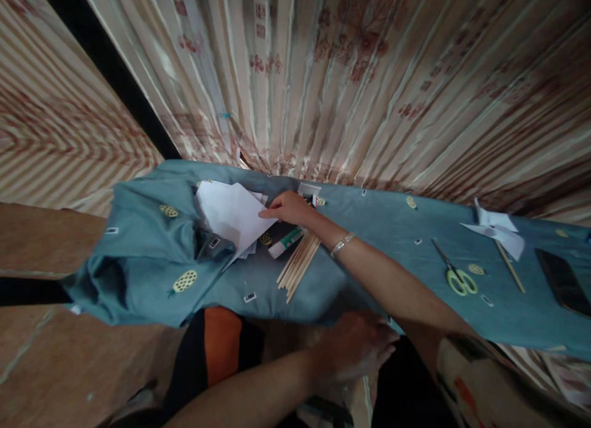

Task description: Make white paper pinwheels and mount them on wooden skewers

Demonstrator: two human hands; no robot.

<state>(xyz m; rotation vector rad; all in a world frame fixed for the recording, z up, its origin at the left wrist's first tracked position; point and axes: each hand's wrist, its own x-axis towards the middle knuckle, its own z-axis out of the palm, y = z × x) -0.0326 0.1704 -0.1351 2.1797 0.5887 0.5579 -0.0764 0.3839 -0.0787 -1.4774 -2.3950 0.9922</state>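
Note:
My right hand (290,207) reaches across to the left, its thumb and fingers pinching the corner of a white paper sheet (235,215). That sheet is raised above other white papers. Just below the hand lie a green and white glue stick (285,242) and a bundle of thin wooden sticks (299,265). Behind the wrist, a small item with a white flap is partly hidden. My left hand (357,343) is low by the table's front edge, over my lap. It is dim and slightly blurred, with fingers loosely stretched to the right and nothing visible in them.
A blue-green cloth with pineapple prints (369,249) covers the narrow table. To the right lie scissors with green handles (462,281), a white paper pinwheel (498,228) on a stick and a dark phone (563,280). A patterned curtain (323,77) hangs behind.

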